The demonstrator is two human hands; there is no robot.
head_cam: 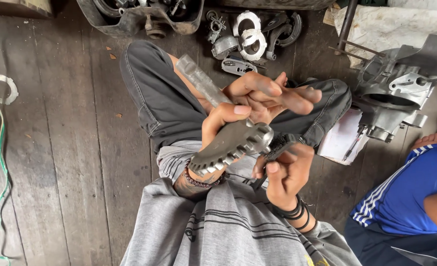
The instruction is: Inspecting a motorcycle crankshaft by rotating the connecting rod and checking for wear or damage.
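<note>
Toothed gear shaft held slantwise over lap
Gripped mid-length in left hand, shaft pointing up-left; right hand just beside the teeth, closed on dark brush

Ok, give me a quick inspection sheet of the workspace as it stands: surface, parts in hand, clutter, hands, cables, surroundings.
Surface: dark worn wooden plank floor.
Job's things: grey metal toothed gear on a long shaft; small dark brush-like tool, partly hidden.
Clutter: white ring gaskets and grey metal parts; silver engine casing; white gasket; white papers.
Grippers: left hand grips the gear; right hand holds the tool against it.
Cables: green cord along the left edge.
Surroundings: another person in blue striped clothing sits at right.
</note>
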